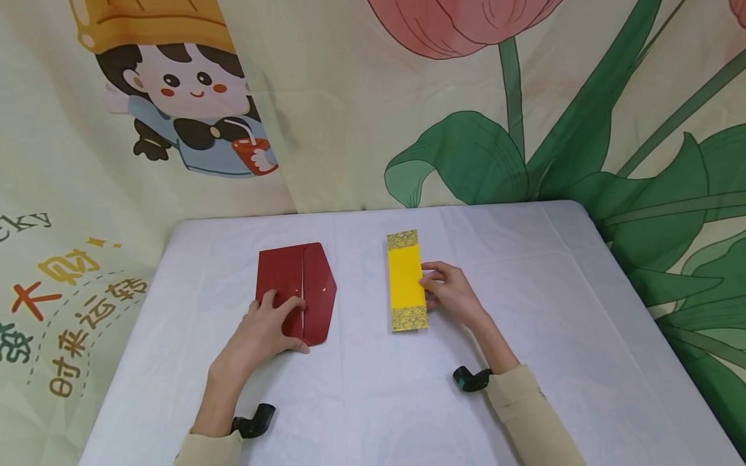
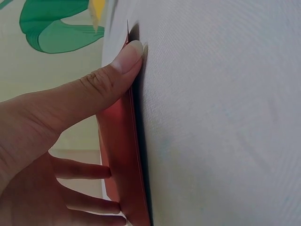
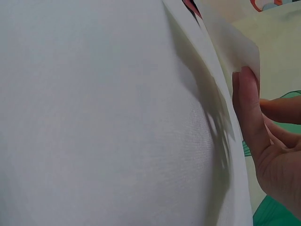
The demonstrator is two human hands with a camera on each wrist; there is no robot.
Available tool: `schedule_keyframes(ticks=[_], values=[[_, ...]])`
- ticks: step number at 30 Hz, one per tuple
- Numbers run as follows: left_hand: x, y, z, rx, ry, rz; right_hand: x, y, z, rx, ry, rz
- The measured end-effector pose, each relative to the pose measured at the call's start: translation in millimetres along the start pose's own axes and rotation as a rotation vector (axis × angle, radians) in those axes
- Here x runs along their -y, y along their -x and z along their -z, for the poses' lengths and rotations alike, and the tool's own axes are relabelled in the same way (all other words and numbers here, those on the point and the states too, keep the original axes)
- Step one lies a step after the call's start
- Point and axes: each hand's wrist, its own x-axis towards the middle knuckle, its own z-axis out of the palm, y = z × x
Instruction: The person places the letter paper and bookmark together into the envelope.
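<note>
A dark red paper envelope [image 1: 318, 272], its pointed flap toward the right, lies on the white-covered table. My left hand [image 1: 263, 331] rests on it with fingers spread over its face. In the left wrist view the thumb [image 2: 110, 77] presses at the near edge of the envelope [image 2: 123, 155]. To the right, my right hand [image 1: 457, 294] pinches the right edge of a yellow paper strip [image 1: 406, 275] with patterned bands at both ends. The right wrist view shows the strip's plain white underside [image 3: 237, 44], tilted up off the cloth, with fingertips against it.
White cloth [image 1: 361, 401] covers the table. A printed curtain [image 1: 326, 97] with a cartoon figure and green leaves hangs right behind its far edge. A black wrist camera [image 1: 254, 422] sits on the left wrist, another [image 1: 471, 380] on the right.
</note>
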Motion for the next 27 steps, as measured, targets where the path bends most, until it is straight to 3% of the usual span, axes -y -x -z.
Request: schedule_keyframes(ticks=[27], values=[[1.8, -1.5, -1.8, 0.007, 0.026, 0.013, 7, -3, -25, 0.023, 0.002, 0.033]])
